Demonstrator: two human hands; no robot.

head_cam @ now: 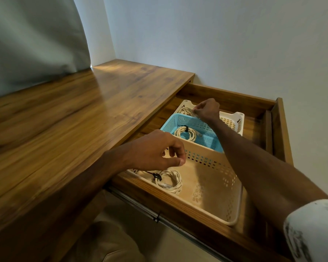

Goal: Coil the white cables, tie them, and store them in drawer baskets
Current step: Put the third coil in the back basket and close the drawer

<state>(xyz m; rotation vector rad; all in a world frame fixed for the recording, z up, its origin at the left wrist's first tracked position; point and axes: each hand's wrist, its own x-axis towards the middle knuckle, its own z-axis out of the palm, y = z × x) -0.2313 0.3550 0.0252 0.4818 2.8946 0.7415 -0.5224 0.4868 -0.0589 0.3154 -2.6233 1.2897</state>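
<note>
An open wooden drawer holds three baskets in a row. The near beige basket contains a coiled white cable bound with a black tie. The middle blue basket holds another tied white coil. In the far white basket lies a third white coil, and my right hand pinches it at the basket's near edge. My left hand hovers over the beige basket's left side, fingers curled toward the thumb with nothing visibly in them.
A wooden desk top stretches to the left of the drawer. A grey curtain hangs at the far left and a pale wall stands behind the drawer. A metal drawer rail runs below the drawer's near side.
</note>
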